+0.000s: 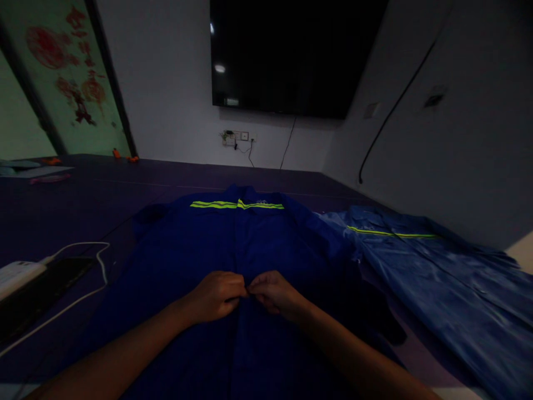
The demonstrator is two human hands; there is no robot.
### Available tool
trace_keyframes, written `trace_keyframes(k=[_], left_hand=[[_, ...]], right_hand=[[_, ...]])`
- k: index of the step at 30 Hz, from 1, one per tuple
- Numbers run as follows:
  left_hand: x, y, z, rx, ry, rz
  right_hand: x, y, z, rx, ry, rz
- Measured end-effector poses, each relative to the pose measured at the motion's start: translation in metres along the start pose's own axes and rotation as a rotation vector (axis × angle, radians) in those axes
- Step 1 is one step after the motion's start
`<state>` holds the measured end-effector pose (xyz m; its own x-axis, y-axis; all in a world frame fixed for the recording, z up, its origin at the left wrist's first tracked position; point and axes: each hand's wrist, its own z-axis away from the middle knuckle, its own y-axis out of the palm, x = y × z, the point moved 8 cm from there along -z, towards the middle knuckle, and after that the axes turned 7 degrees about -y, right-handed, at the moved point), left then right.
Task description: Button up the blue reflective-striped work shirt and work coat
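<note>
A dark blue work jacket (200,244) with yellow-green stripes across its chest lies spread on the floor before me, collar pointing away. My left hand (220,295) is closed at the jacket's front placket, thumb and fingers pinched together. Just beside it, almost touching, my right hand (275,291) pinches the same stretch of placket. Whatever small part sits between the fingertips is hidden, and the dim light blurs the detail there.
To the right lies a faded blue jacket (408,261) with one yellow stripe. A white charger (20,275) with its cable (83,297) rests on a dark object at left. Ahead, a television (291,55) hangs above wall sockets (239,136). Small orange items (132,159) sit near the door.
</note>
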<state>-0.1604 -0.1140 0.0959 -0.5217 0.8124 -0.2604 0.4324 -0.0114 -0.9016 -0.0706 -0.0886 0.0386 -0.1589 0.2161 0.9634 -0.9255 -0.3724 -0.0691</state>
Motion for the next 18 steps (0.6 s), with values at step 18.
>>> trace_keyframes(k=[18], left_hand=[[-0.001,-0.014,0.012,0.089,-0.470,-0.034]], right_hand=[[0.043,-0.011,0.032,-0.201,-0.502,0.622]])
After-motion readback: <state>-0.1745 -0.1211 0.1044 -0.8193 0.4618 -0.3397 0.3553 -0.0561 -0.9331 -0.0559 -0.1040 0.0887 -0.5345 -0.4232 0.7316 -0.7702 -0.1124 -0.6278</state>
